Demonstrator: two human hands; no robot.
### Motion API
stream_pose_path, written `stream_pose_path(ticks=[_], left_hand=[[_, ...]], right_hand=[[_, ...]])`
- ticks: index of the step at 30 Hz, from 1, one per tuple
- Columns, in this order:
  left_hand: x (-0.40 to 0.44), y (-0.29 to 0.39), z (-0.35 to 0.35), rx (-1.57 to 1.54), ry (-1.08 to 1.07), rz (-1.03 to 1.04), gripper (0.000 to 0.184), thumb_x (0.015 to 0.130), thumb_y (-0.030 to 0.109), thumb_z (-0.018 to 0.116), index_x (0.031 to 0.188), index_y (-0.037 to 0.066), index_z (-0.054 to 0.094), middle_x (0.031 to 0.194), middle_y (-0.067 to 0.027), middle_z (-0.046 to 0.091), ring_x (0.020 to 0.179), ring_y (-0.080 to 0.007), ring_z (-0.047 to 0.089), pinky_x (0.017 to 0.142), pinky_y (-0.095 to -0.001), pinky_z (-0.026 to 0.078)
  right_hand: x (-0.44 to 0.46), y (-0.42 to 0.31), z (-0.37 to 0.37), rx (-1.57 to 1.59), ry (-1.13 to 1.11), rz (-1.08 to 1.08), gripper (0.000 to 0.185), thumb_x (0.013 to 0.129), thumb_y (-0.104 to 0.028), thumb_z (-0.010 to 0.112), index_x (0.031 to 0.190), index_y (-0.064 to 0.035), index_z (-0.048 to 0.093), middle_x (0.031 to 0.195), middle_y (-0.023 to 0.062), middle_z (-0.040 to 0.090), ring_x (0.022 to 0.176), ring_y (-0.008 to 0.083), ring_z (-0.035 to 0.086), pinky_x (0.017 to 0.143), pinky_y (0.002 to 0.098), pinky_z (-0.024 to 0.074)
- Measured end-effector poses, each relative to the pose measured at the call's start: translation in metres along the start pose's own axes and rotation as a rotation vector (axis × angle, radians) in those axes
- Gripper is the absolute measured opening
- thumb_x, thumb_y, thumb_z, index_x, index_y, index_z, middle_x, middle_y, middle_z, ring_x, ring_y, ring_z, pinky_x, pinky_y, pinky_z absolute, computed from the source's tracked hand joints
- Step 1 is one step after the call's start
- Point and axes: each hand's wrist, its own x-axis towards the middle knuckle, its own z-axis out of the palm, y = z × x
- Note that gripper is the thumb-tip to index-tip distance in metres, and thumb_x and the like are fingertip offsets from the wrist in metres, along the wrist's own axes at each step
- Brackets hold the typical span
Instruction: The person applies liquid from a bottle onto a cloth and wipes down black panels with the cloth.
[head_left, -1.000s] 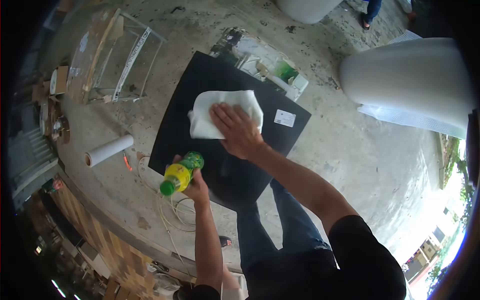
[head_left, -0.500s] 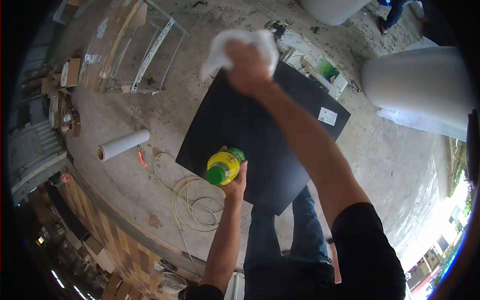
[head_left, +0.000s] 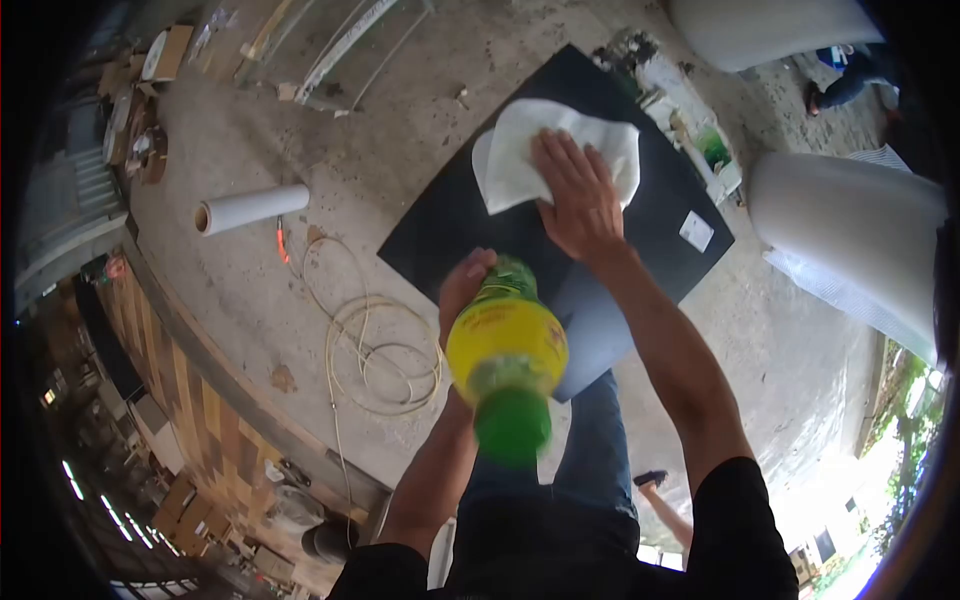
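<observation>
A dark square panel [head_left: 660, 250] with a small white label [head_left: 696, 231] lies in front of me. On its upper part my right hand [head_left: 583, 200] presses a white cloth [head_left: 515, 150] flat, fingers stretched out over it. My left hand [head_left: 462, 290] is wrapped round a green and yellow bottle [head_left: 507, 345], raised close to the camera over the panel's near left side. The bottle's green cap points toward me and down. Most of the left hand's fingers are hidden behind the bottle.
A white roll [head_left: 255, 208] and a coiled hose [head_left: 380, 355] lie on the floor at left. Large wrapped rolls [head_left: 850, 230] stand at right. A paint-stained block [head_left: 690, 115] is beyond the panel. A person's leg [head_left: 845, 85] shows at upper right.
My right hand swept the cloth off the panel's far left edge, then back onto its surface. The bottle in my left hand has come up closer to the camera. The view has shifted.
</observation>
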Motion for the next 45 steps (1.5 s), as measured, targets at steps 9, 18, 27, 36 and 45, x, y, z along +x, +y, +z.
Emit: stream_pose_path(ticks=[9,18,27,36,45], left_hand=[[0.041,0.033,-0.001,0.001,0.110,0.476,0.086,0.081,0.039,0.089,0.143,0.007,0.039,0.139,-0.0193,0.053,0.128,-0.0370,0.055,0.108,-0.0530,0.048],[0.041,0.028,0.010,0.159,0.087,0.617,0.091,0.090,0.053,0.075,0.147,-0.002,0.030,0.134,-0.0220,0.053,0.123,-0.0367,0.060,0.102,-0.0450,0.056],[-0.004,-0.113,0.025,-0.259,0.142,-0.124,0.073,0.091,0.018,0.080,0.147,-0.002,0.038,0.145,-0.0180,0.052,0.130,-0.0314,0.053,0.110,-0.0401,0.046],[-0.004,-0.137,0.023,0.026,-0.024,0.141,0.071,0.102,0.039,0.064,0.148,-0.003,0.031,0.146,-0.0190,0.052,0.131,-0.0331,0.053,0.111,-0.0427,0.044],[-0.006,-0.142,0.022,0.092,-0.032,0.137,0.072,0.103,0.043,0.060,0.149,-0.004,0.030,0.144,-0.0202,0.054,0.131,-0.0340,0.054,0.112,-0.0440,0.045]], right_hand=[[-0.004,-0.001,0.002,0.012,0.062,-0.004,0.077,0.085,-0.021,0.072,0.155,-0.0133,0.041,0.162,0.0061,0.040,0.150,0.0259,0.037,0.124,0.0484,0.0274],[-0.011,-0.003,0.003,0.049,0.075,0.037,0.076,0.086,-0.022,0.071,0.155,-0.0127,0.041,0.162,0.0070,0.040,0.150,0.0273,0.036,0.124,0.0500,0.0268],[-0.245,-0.069,0.008,0.182,-0.272,0.194,0.092,0.074,-0.021,0.073,0.158,-0.0121,0.038,0.165,0.0120,0.035,0.151,0.0302,0.034,0.122,0.0576,0.0278],[-0.221,0.018,-0.004,0.020,0.047,0.717,0.063,0.094,-0.022,0.064,0.152,-0.0072,0.044,0.156,0.0266,0.038,0.153,0.0467,0.022,0.121,0.0681,0.0172],[-0.152,0.101,-0.047,-0.095,0.357,0.782,0.071,0.095,-0.014,0.060,0.157,0.0021,0.029,0.162,0.0290,0.030,0.151,0.0482,0.027,0.123,0.0593,0.0222]])
